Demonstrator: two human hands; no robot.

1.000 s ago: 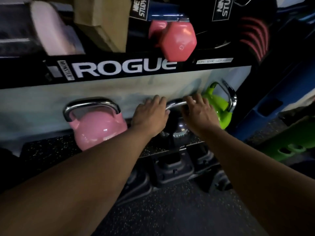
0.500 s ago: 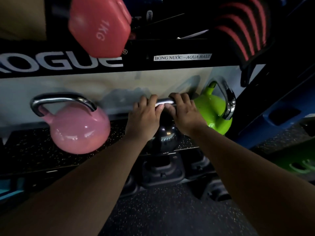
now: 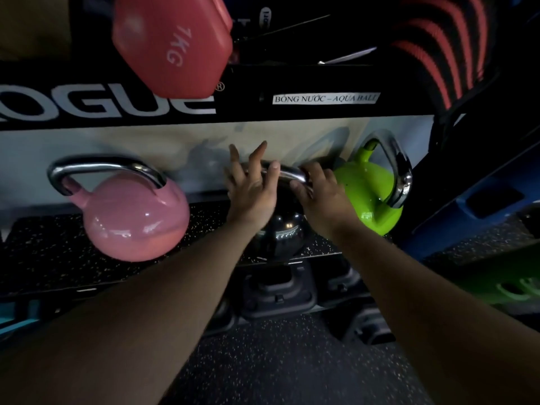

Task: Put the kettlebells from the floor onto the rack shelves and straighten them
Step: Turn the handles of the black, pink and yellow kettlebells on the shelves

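The left hand rests on the chrome handle of the black kettlebell with fingers spread loose; the right hand grips that handle. The black kettlebell stands on the rack shelf, between the pink kettlebell and the green kettlebell.

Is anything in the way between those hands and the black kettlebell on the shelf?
Nothing visible. The right hand is wrapped on the black kettlebell's chrome handle; the left hand rests there with fingers lifted. The pink kettlebell and green kettlebell stand off to either side.
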